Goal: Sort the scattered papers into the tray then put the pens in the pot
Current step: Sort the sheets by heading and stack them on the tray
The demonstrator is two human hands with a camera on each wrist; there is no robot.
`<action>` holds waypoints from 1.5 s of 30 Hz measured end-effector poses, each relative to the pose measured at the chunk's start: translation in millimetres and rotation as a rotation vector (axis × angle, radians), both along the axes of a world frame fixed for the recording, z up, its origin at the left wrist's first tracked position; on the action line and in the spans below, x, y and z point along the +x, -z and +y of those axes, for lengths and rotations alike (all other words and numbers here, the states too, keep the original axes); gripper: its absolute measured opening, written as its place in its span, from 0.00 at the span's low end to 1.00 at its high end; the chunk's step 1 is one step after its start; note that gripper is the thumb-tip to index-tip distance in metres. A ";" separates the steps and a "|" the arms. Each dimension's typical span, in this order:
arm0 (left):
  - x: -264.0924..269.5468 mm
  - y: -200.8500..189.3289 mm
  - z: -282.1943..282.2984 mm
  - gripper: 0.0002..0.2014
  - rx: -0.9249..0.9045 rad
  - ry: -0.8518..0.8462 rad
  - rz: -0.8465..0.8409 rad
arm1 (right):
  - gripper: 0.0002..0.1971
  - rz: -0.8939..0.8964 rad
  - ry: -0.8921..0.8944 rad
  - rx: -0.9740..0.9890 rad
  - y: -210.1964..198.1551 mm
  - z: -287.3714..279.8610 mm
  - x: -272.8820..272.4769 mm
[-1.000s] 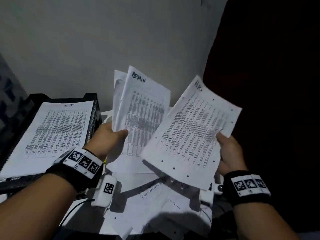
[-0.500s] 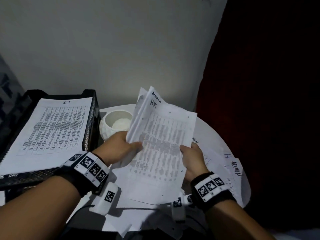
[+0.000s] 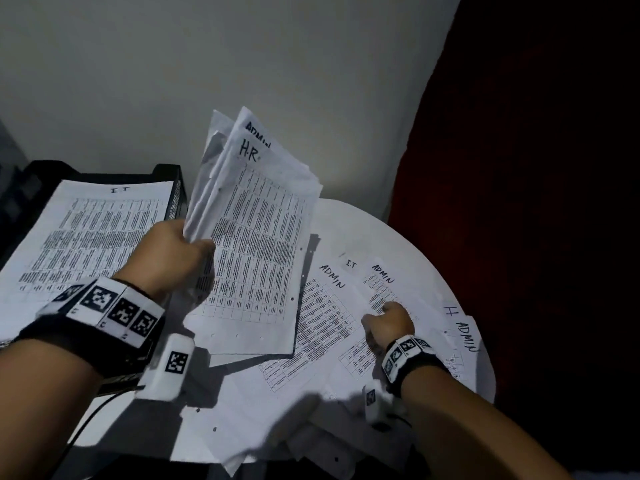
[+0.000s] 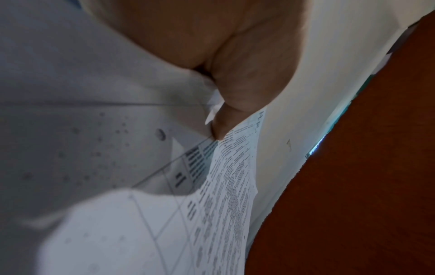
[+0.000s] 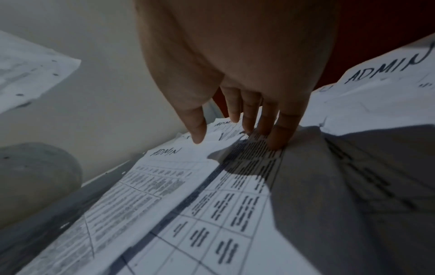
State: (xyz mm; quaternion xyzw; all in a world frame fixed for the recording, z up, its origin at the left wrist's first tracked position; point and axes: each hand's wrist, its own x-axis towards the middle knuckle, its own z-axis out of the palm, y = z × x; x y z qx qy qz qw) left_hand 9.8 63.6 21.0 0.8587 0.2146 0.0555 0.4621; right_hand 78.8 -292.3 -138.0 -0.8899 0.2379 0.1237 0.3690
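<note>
My left hand [image 3: 180,247] grips a stack of printed papers [image 3: 256,237] raised above the table, with a sheet marked "HR" on top and one marked "ADMIN" behind it. In the left wrist view the thumb [image 4: 237,87] pinches those sheets [image 4: 226,176]. My right hand [image 3: 388,320] is down on the loose papers [image 3: 325,317] lying on the round white table [image 3: 415,244]. Its straight fingers [image 5: 275,134] press on a printed sheet [image 5: 212,204] marked "ADMIN". The black mesh tray [image 3: 173,188] at the left holds a sheet marked "IT" [image 3: 86,237]. No pens show.
More sheets marked "IT" and "ADMIN" [image 3: 464,337] overlap toward the table's right edge. A rounded white pot [image 5: 35,178] shows in the right wrist view. A pale wall [image 3: 242,64] stands behind and a dark red surface [image 3: 536,168] fills the right.
My right hand has let go of the HR sheet, which is now on the left hand's stack, and has dropped to the papers on the table. The left hand lifted the stack.
</note>
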 end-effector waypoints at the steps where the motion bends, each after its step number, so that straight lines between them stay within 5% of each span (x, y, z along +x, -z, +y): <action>1: 1.0 0.9 -0.5 0.16 0.010 0.005 0.006 | 0.42 -0.003 -0.015 -0.023 -0.1 1.4 1.2; 4: 3.0 2.9 -2.0 0.14 0.029 0.012 0.016 | 0.44 0.032 -0.042 -0.093 6.4 7.2 6.8; 8: 5.5 3.3 -0.5 0.11 0.085 0.017 0.006 | 0.21 0.037 -0.034 -0.036 4.2 9.2 10.8; 12: 8.0 2.8 1.2 0.11 0.079 0.011 0.004 | 0.06 -0.232 0.097 0.198 -18.9 0.2 15.1; 20: -1.0 -2.9 1.2 0.07 0.081 0.026 -0.047 | 0.09 -0.796 0.229 0.493 -157.6 -19.6 -4.2; 25: -11.5 -7.6 -6.2 0.06 0.003 0.081 -0.093 | 0.12 -0.710 0.184 0.755 -193.1 -22.6 -25.1; 32: -28.7 -5.0 -39.3 0.04 -0.286 0.291 0.002 | 0.13 -0.491 0.234 0.877 -161.6 3.0 -30.6; 35: -30.2 -3.7 -51.2 0.06 -0.506 0.381 0.083 | 0.16 -0.401 0.238 0.929 -145.4 8.3 -26.1; 38: -24.2 -0.3 -60.6 0.19 -0.614 0.394 0.123 | 0.17 -0.418 0.263 0.952 -140.4 11.8 -21.4; 42: -19.1 12.5 -63.7 0.50 -0.420 0.460 0.049 | 0.16 -0.574 0.252 0.847 -148.1 17.1 -18.0; 45: -17.2 15.5 -61.2 0.44 -0.595 0.447 0.047 | 0.13 -0.683 0.212 0.712 -162.8 20.2 -21.2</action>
